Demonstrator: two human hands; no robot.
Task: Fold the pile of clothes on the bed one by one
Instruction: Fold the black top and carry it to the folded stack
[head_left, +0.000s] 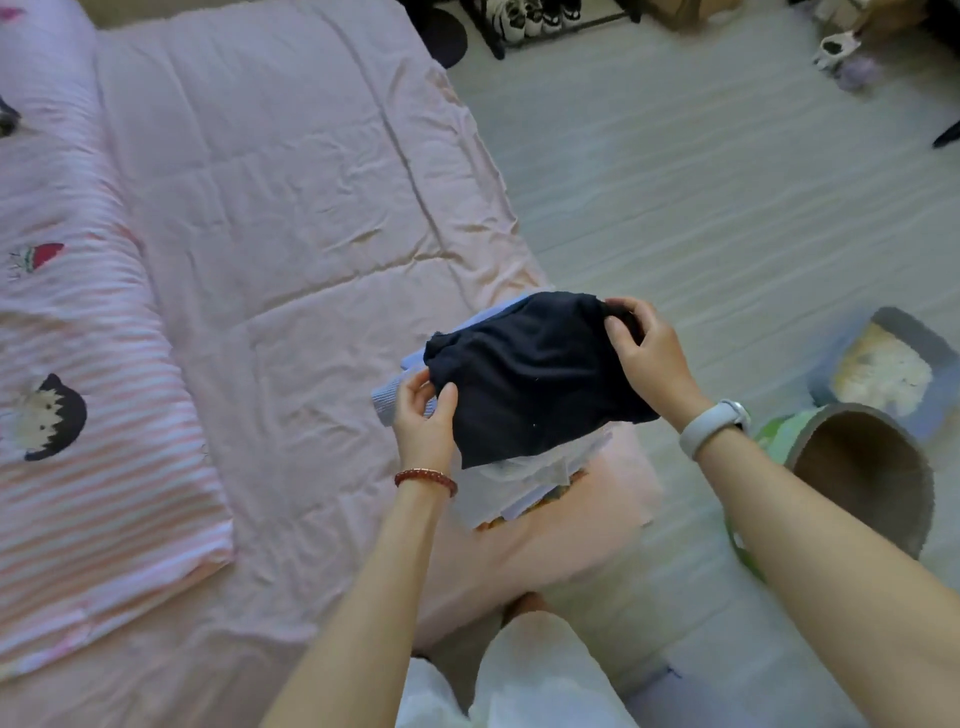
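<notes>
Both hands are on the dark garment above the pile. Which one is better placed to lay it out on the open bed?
The left hand, probably. It pinches the dark garment on the side facing the open pink bedspread. The right hand grips the far corner toward the bed's edge, with the pile of clothes underneath.

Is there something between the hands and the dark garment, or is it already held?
Nothing visible stands between them. The left hand pinches the near-left corner of the dark garment, and the right hand grips its far-right corner. The garment is over the pile of clothes at the edge of the bed.
</notes>
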